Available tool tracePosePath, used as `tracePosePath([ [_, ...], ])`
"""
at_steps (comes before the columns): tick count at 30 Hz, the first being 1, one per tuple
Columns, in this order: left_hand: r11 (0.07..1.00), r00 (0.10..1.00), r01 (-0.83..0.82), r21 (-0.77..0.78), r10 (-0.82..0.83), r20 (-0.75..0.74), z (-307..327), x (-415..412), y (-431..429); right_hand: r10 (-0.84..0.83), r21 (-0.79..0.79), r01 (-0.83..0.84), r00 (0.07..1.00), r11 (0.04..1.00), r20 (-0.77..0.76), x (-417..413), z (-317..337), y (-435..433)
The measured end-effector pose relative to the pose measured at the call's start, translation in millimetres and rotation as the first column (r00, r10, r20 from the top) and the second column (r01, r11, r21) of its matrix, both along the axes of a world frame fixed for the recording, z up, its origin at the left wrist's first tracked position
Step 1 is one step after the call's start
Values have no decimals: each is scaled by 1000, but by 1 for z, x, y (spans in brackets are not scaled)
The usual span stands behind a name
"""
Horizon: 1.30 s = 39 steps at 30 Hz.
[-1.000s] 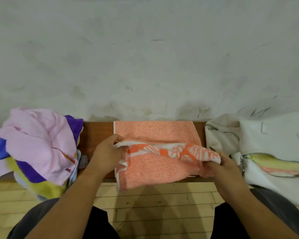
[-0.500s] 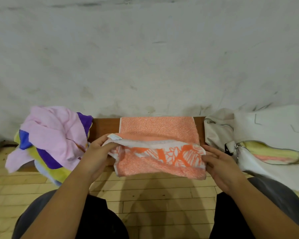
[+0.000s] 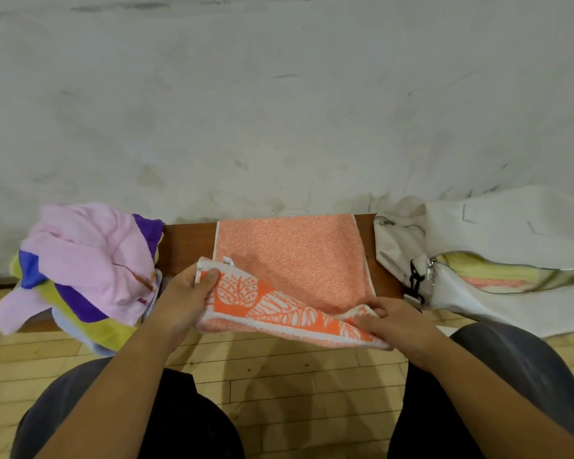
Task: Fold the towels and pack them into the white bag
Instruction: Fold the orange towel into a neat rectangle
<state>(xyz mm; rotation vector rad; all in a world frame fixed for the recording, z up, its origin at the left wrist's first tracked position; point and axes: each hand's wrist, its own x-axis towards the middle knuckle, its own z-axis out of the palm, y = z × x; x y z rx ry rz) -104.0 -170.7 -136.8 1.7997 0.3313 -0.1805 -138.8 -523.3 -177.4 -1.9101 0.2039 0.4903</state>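
The person's legs (image 3: 511,376) in dark trousers are nearest, one on each side, above a floor (image 3: 279,376) of pale wood planks. Both arms reach forward to the orange towel (image 3: 292,253). The left hand (image 3: 186,299) pinches the towel's near left corner, with the thumb on top of the cloth. The right hand (image 3: 395,323) has its fingers curled around the near right edge and grips it. The near part of the towel is lifted and folded over, so its leaf pattern in orange and white shows. The rest of the towel lies flat on the brown counter (image 3: 186,240), in the middle.

On the left end of the counter sits a messy pile of towels (image 3: 87,260), pink, purple, blue and yellow. On the right end lies the white bag (image 3: 511,226). Its zip is open, and a yellow and pink towel (image 3: 497,273) shows inside. Behind everything stands a grey, scuffed wall (image 3: 279,111).
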Motion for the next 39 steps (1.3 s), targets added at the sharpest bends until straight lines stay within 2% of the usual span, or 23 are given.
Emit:
tracePosePath([
  [2,1000,1000,28,6,-28,-14,0,-1,-2,43,-208,-23,995,978,91,-3,1,2],
  [3,999,999,40,-1,-40,-23,0,-2,-3,52,-243,-24,992,970,112,-4,-1,1],
  [7,997,992,72,-41,-76,-96,3,-5,-4,-66,-240,109,981,965,181,-4,0,-1],
  [9,997,991,83,0,-83,-110,2,-6,-2,-166,-196,214,957,957,237,-3,3,-4],
  [12,998,999,45,35,-46,8,1,-5,0,-299,-30,319,913,947,278,-1,13,-4],
  [15,1000,994,-3,-15,5,106,3,-4,-2,-282,19,291,904,956,321,-4,17,0],
  [18,999,991,-48,14,46,127,-1,-1,-5,-261,95,243,906,965,334,-8,19,5],
  [20,998,991,-2,57,-6,130,-6,-1,-5,-246,109,222,910,969,335,-6,17,7],
  [23,926,960,238,292,-270,73,-19,-3,-8,-90,-32,107,940,994,329,-1,5,10],
  [26,805,901,388,449,-434,-1,-32,-1,-17,234,-286,-147,926,947,297,11,-14,10],
  [28,759,889,398,515,-457,-13,-36,3,-22,381,-456,-230,884,860,271,20,-23,9],
  [32,654,899,294,697,-437,32,-35,11,-23,400,-638,-88,841,765,364,23,-20,11],
  [34,600,903,239,764,-427,52,-32,9,-23,458,-706,-97,820,701,343,20,-10,12],
  [36,626,904,187,757,-412,117,-29,6,-26,488,-705,-155,821,692,298,19,-1,11],
  [37,686,908,157,711,-383,169,-26,5,-29,447,-647,-157,838,746,312,19,3,11],
  [39,825,928,116,553,-288,235,-20,8,-35,273,-478,-55,875,877,400,28,7,13],
])
